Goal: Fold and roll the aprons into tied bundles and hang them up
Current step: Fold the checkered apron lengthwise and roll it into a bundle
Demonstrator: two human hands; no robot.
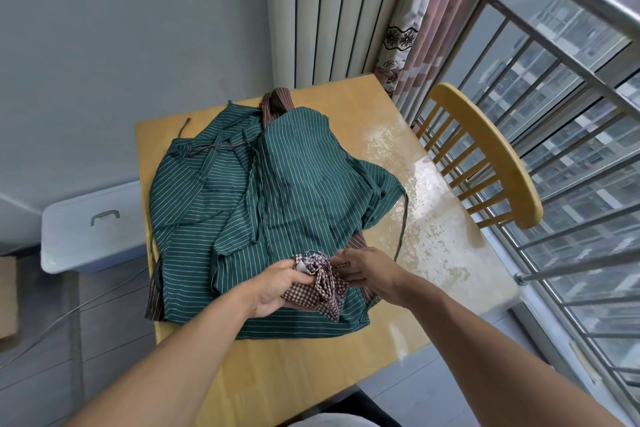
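L hand [277, 282] fingers clamped on checked apron bundle [320, 284], atop green striped aprons [270, 191] near table [433, 218] front edge. R hand [367, 270] fingers loosely spread, touching bundle. Bare table to the right; chair [491, 152] beside that edge.

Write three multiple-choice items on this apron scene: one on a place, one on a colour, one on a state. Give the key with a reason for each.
1. Where is the checked bundle?
A. On the chair
B. On the green striped aprons, at the table's near side
C. In the white bin

2. What colour are the large striped aprons lying uppermost?
A. Green
B. Yellow
C. Pink

3. What is the left hand doing?
A. Hanging free
B. Resting flat on the table
C. Gripping the checked bundle

Key: B, it sits on the green cloth on the wooden table; A, green with thin white stripes; C, its fingers close round the bundle while the right hand works at its strap.
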